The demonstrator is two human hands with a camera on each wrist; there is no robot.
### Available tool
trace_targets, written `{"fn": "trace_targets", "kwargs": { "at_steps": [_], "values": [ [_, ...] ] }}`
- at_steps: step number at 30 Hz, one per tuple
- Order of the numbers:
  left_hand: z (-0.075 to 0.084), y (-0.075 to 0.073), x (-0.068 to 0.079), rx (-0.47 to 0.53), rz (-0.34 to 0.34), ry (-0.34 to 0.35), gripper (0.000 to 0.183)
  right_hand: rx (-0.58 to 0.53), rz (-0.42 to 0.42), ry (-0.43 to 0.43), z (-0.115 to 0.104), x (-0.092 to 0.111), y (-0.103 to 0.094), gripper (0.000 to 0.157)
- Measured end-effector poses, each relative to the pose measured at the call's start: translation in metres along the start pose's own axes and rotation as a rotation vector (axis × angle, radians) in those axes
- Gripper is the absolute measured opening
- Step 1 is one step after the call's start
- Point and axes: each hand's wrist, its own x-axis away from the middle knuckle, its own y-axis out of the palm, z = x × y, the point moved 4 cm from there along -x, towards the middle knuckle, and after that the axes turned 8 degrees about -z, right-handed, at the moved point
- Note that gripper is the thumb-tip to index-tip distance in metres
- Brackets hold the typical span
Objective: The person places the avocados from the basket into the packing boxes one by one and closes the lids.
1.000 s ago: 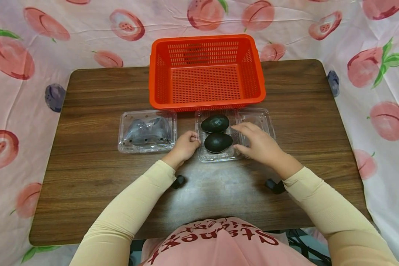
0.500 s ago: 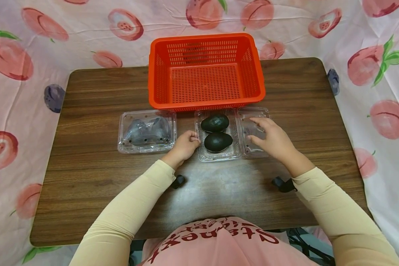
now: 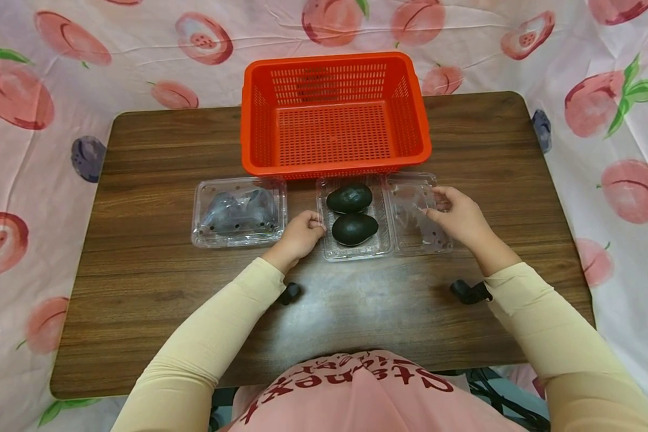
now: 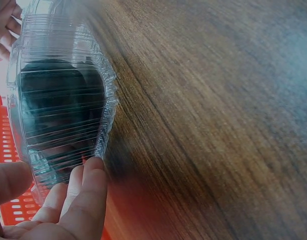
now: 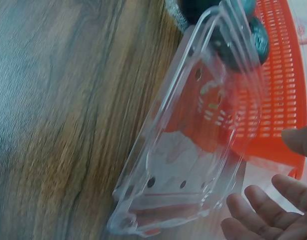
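Observation:
Two dark green avocados (image 3: 354, 229) lie one behind the other in the base of a hinged clear plastic clamshell container (image 3: 380, 251). Its clear lid (image 3: 414, 243) is folded out to the right. My left hand (image 3: 299, 239) grips the base's left edge. In the left wrist view the thumb (image 4: 11, 182) is at the rim and the fingers (image 4: 91, 187) lie against the ribbed side wall. At the lid's outer edge is my right hand (image 3: 459, 219). In the right wrist view its fingers (image 5: 253, 215) are spread just past that edge, the thumb (image 5: 299, 141) apart from them.
A closed clear clamshell (image 3: 242, 239) with dark fruit inside lies to the left. Directly behind the containers stands a red plastic basket (image 3: 335, 167). The wooden table (image 3: 156, 324) backs onto a fruit-print cloth (image 3: 480, 36).
My right hand has moved right, from beside the avocados across the lid to its outer edge. The lid now looks tilted up slightly. My left hand has stayed at the base's edge.

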Motion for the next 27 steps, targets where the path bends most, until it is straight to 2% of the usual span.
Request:
{"fn": "trace_targets", "kwargs": {
  "at_steps": [16, 27],
  "values": [
    [0.000, -0.001, -0.001, -0.001, -0.011, -0.007, 0.024, 0.056, -0.076, 0.157, 0.029, 0.001, -0.010, 0.058],
    [-0.001, 0.000, -0.001, 0.025, -0.012, 0.000, 0.022, 0.090, -0.145, 0.214, 0.041, 0.006, -0.009, 0.057]
  ]
}}
